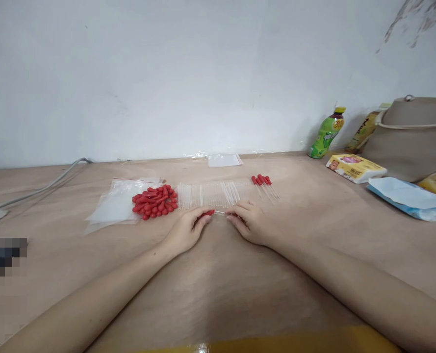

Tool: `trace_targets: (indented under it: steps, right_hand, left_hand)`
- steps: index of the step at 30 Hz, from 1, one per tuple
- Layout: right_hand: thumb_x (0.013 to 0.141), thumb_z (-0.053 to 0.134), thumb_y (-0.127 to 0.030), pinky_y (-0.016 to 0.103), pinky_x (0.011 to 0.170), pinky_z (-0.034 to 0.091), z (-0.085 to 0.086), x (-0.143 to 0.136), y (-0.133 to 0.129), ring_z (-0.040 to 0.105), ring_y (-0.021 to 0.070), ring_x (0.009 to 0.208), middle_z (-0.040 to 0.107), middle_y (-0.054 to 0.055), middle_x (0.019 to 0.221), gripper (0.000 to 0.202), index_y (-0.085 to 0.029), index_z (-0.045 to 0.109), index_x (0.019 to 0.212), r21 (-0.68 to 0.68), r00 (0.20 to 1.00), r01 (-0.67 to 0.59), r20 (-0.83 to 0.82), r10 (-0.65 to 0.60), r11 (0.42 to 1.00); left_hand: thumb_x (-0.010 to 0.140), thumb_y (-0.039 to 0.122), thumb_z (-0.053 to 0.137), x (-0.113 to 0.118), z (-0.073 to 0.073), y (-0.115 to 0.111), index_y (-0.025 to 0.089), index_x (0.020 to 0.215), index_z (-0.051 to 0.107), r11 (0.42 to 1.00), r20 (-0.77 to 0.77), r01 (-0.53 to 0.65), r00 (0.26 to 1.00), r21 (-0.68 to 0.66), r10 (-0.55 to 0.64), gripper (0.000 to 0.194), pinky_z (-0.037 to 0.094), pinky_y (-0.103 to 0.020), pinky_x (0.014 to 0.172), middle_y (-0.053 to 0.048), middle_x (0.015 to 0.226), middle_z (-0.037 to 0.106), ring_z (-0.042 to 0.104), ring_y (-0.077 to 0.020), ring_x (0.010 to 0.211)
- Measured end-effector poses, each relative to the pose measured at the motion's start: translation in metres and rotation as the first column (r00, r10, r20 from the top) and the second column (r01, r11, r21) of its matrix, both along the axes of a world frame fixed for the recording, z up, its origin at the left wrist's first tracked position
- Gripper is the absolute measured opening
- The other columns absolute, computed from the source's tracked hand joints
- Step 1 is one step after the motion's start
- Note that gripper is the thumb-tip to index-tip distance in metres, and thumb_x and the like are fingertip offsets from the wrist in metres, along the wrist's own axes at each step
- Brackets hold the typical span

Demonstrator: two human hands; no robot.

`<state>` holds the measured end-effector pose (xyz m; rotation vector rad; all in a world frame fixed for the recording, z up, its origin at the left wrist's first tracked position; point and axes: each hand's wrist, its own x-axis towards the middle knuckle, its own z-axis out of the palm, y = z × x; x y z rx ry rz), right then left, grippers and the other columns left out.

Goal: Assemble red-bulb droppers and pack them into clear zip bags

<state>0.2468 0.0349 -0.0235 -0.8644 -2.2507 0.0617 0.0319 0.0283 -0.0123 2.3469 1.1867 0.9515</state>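
Between the fingers of my left hand (189,228) is a red rubber bulb (209,213), its tip pointing right. My right hand (249,223) pinches a thin clear glass tube (219,213), whose left end meets the bulb; whether it sits inside the bulb I cannot tell. A heap of red rubber bulbs (154,202) lies left of my hands on clear plastic bags (116,203). Just beyond my fingers, many clear tubes (212,194) lie side by side in a row. Several droppers with red bulbs (265,184) rest to the right of that row.
A small white packet (225,160) lies by the wall. On the right are a green bottle (327,133), a yellow tissue pack (355,167), a blue-and-white packet (411,197) and a grey-beige bag (416,137). A grey cable (52,184) crosses the left side of the brown-covered table.
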Motion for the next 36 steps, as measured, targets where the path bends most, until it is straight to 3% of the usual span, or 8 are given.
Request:
trace_targets:
  steps: [13,20,29,33,36]
  right_hand:
    - [0.087,0.044,-0.024,0.028,0.07,0.032,0.003,0.0,-0.002,0.055,0.0126,0.073,0.061,0.003,0.08,0.015,-0.018,0.058,0.089,-0.074,0.998,-0.057,0.0,0.057,0.996]
    - [0.086,0.047,-0.023,0.028,0.07,0.028,0.002,0.002,0.006,0.056,0.0107,0.072,0.062,0.0,0.078,0.015,-0.021,0.062,0.091,-0.107,0.994,-0.101,0.03,0.105,0.989]
    - [0.087,0.042,-0.023,0.031,0.067,0.029,0.011,0.001,0.002,0.05,0.0122,0.064,0.06,0.004,0.074,0.023,-0.018,0.064,0.088,0.094,0.98,-0.037,0.198,0.018,0.995]
    - [0.088,0.042,-0.025,0.027,0.065,0.038,0.011,0.005,0.004,0.052,0.0132,0.069,0.057,0.004,0.078,0.022,-0.018,0.06,0.098,-0.042,0.992,-0.119,0.04,0.12,0.992]
    - [0.086,0.045,-0.024,0.025,0.062,0.042,0.012,0.008,0.004,0.052,0.0128,0.07,0.056,0.005,0.08,0.018,-0.018,0.058,0.095,-0.136,0.99,-0.139,-0.044,0.135,0.981]
  left_hand:
    - [0.085,0.03,0.05,0.0,-0.002,0.002,0.019,0.097,0.063,0.999,0.076,0.037,0.997,-0.038,-0.034,0.021,0.05,-0.026,0.068,-0.002,0.083,0.067,0.062,-0.0143,0.073]
    - [0.085,0.026,0.05,-0.002,0.002,-0.002,0.02,0.09,0.066,0.995,0.039,0.094,0.995,-0.024,-0.093,0.018,0.049,-0.025,0.068,-0.001,0.082,0.067,0.061,-0.0144,0.074]
    - [0.085,0.028,0.05,0.0,0.003,-0.004,0.02,0.09,0.065,0.995,-0.067,0.101,0.993,0.014,-0.1,0.018,0.048,-0.025,0.066,-0.001,0.078,0.066,0.06,-0.014,0.072]
    - [0.081,0.03,0.057,-0.002,0.004,-0.002,0.02,0.099,0.063,0.998,-0.007,0.056,0.998,0.025,-0.056,0.022,0.05,-0.025,0.064,-0.003,0.088,0.068,0.062,-0.0145,0.072]
    - [0.078,0.033,0.06,-0.004,0.003,0.0,0.018,0.104,0.06,1.0,0.043,0.022,0.999,0.006,-0.022,0.03,0.05,-0.025,0.062,-0.003,0.086,0.069,0.062,-0.014,0.067]
